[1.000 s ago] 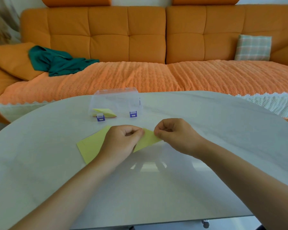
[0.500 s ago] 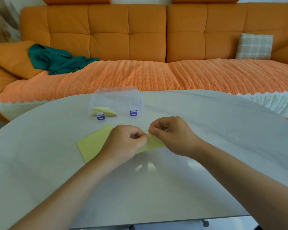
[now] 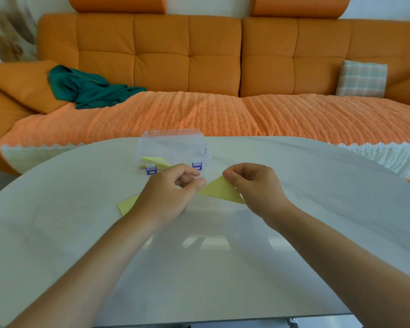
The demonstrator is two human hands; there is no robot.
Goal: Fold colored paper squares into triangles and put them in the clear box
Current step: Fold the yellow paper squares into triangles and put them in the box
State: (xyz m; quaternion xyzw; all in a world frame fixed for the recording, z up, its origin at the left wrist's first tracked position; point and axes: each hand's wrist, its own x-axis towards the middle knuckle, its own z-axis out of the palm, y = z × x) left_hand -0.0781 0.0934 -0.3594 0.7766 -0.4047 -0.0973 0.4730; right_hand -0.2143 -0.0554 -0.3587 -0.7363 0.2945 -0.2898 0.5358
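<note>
A yellow folded paper triangle (image 3: 220, 191) hangs just above the table between my hands. My right hand (image 3: 253, 185) pinches its upper corner, and my left hand (image 3: 168, 192) pinches its left tip with curled fingers. A flat yellow paper square (image 3: 127, 205) lies on the table, mostly hidden under my left hand. Behind my hands stands the clear box (image 3: 173, 147) with purple latches, and yellow folded paper (image 3: 155, 162) lies inside it at the left.
The pale rounded table (image 3: 223, 268) stretches toward me. Beyond its far edge runs an orange sofa (image 3: 199, 67) with a green cloth (image 3: 90, 87) on the left and a checked cushion (image 3: 361, 78) on the right.
Both hands have lifted the folded yellow paper and drawn apart, so it now shows as a triangle between them. The view has tilted slightly.
</note>
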